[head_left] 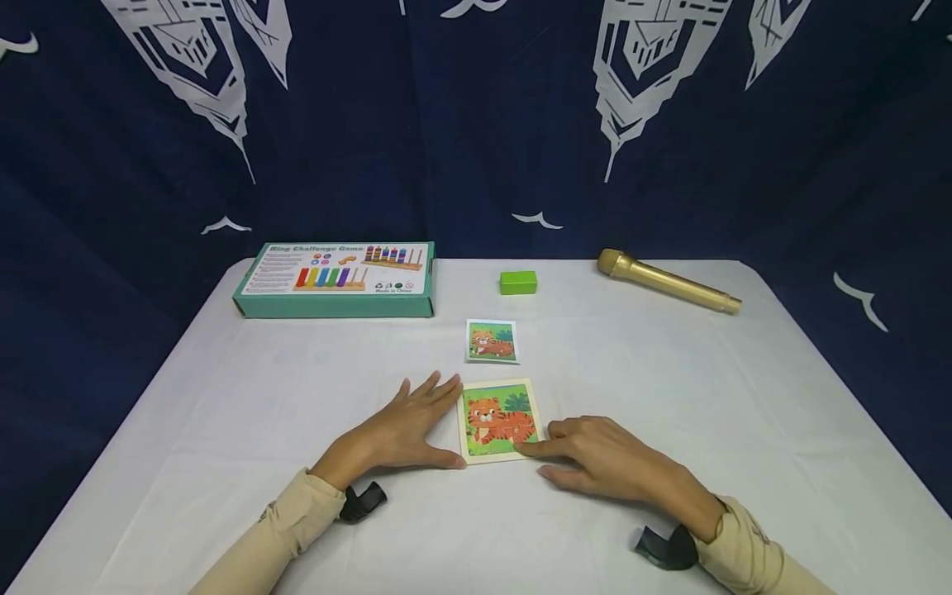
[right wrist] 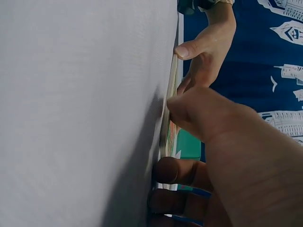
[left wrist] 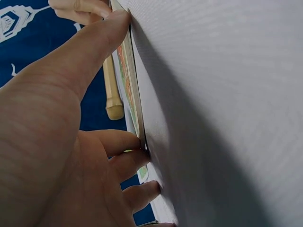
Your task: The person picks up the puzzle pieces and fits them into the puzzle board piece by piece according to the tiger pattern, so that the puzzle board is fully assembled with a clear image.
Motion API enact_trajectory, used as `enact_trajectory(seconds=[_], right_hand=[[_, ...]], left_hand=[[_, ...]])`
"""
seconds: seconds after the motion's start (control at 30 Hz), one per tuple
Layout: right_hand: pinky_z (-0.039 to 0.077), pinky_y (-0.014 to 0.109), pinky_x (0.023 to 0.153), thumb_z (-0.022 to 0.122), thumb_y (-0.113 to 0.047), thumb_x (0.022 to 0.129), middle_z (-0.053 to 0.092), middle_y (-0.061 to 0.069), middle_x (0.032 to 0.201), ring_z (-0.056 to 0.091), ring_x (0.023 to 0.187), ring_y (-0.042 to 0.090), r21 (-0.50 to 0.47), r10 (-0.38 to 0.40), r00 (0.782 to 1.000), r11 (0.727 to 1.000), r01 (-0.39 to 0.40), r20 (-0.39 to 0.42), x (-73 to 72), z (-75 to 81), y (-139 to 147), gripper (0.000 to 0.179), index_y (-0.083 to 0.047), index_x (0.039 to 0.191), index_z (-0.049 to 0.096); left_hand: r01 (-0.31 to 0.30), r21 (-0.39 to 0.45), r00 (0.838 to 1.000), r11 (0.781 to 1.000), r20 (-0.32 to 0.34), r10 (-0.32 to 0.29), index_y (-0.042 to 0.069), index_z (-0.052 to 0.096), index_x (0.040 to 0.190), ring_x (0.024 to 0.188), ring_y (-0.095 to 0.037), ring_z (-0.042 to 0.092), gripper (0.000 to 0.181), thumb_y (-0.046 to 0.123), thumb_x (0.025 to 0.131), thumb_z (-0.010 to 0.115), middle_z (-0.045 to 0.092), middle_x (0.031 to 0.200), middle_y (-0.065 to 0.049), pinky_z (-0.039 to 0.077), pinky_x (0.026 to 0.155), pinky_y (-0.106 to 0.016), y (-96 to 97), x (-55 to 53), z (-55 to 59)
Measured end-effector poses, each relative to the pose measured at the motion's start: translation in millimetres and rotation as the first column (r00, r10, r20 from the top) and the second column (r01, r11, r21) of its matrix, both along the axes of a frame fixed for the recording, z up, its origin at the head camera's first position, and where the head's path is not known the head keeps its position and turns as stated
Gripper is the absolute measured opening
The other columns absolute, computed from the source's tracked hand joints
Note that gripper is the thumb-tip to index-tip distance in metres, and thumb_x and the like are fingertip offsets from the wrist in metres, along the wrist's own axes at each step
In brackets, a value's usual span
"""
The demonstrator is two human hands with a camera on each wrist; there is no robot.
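Observation:
A square wooden picture puzzle (head_left: pixel 500 420) with an orange tiger on a green ground lies flat on the white table. At its left edge rests my left hand (head_left: pixel 409 430), fingers spread, thumb by the near corner and index finger by the far one. My right hand (head_left: pixel 610 459) reaches in from the right, its index fingertip touching the puzzle's lower right part. In the right wrist view the thumb (right wrist: pixel 189 111) is beside the thin edge of the puzzle (right wrist: pixel 165 135). Just behind the puzzle lies a smaller card (head_left: pixel 492 341) with the same tiger picture.
At the back left of the table (head_left: pixel 744 397) is a green and white game box (head_left: pixel 335 281). A bright green block (head_left: pixel 518 283) sits at the back middle. A gold microphone (head_left: pixel 669 283) lies at the back right, before a dark blue patterned cloth (head_left: pixel 476 124).

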State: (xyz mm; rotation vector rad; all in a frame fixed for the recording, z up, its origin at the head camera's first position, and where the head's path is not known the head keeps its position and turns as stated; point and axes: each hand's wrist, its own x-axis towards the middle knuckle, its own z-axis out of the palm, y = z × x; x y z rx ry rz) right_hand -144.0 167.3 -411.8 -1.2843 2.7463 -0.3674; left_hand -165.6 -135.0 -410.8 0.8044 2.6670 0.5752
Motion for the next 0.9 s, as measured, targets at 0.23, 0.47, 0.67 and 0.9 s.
enact_trajectory(seconds=[0.23, 0.47, 0.67, 0.9], right_hand=[[0.052, 0.027, 0.073, 0.061, -0.030, 0.094, 0.070, -0.005, 0.102, 0.054, 0.075, 0.001, -0.028, -0.009, 1.000, 1.000, 0.009, 0.007, -1.9, -2.1, -0.5, 0.034, -0.031, 0.127, 0.064], [0.051, 0.042, 0.091, 0.059, -0.031, 0.095, 0.066, -0.001, 0.122, 0.061, 0.111, 0.016, -0.048, -0.017, 0.996, 0.999, 0.021, 0.089, -0.7, -4.1, -1.1, 0.034, -0.030, 0.129, 0.062], [0.047, 0.022, 0.066, 0.062, -0.033, 0.093, 0.059, -0.018, 0.088, 0.054, 0.075, 0.001, -0.157, -0.055, 0.976, 0.983, 0.090, 0.213, -3.6, -0.5, -2.0, 0.040, -0.032, 0.133, 0.058], [0.049, 0.037, 0.089, 0.069, -0.036, 0.087, 0.059, -0.008, 0.119, 0.055, 0.109, 0.011, -0.300, -0.142, 0.989, 0.943, 0.148, 0.042, -10.5, 6.9, 1.0, 0.054, -0.027, 0.138, 0.052]], left_hand=[[-0.004, 0.000, 1.000, 1.000, -0.002, 0.004, 0.006, 0.026, 0.151, 0.148, -0.029, 0.005, 0.104, 0.057, 0.075, 0.074, 0.019, 0.159, -0.005, 0.004, 0.115, -0.059, -0.2, 1.2, 2.6], [-0.015, -0.004, 1.000, 1.000, 0.004, 0.015, 0.007, 0.025, 0.152, 0.148, -0.027, 0.004, 0.104, 0.057, 0.075, 0.074, 0.015, 0.160, -0.002, 0.003, 0.115, -0.058, -2.0, 4.2, 1.7], [-0.010, 0.021, 1.000, 1.000, 0.003, 0.010, 0.009, 0.025, 0.152, 0.148, -0.028, 0.005, 0.102, 0.059, 0.076, 0.071, 0.014, 0.160, -0.002, 0.003, 0.115, -0.058, -3.3, 4.5, 1.1], [-0.059, 0.048, 0.993, 0.997, -0.104, 0.064, 0.018, 0.022, 0.154, 0.147, -0.031, -0.006, 0.101, 0.067, 0.077, 0.065, 0.006, 0.162, -0.006, 0.001, 0.116, -0.056, -7.8, 3.2, 4.2]])
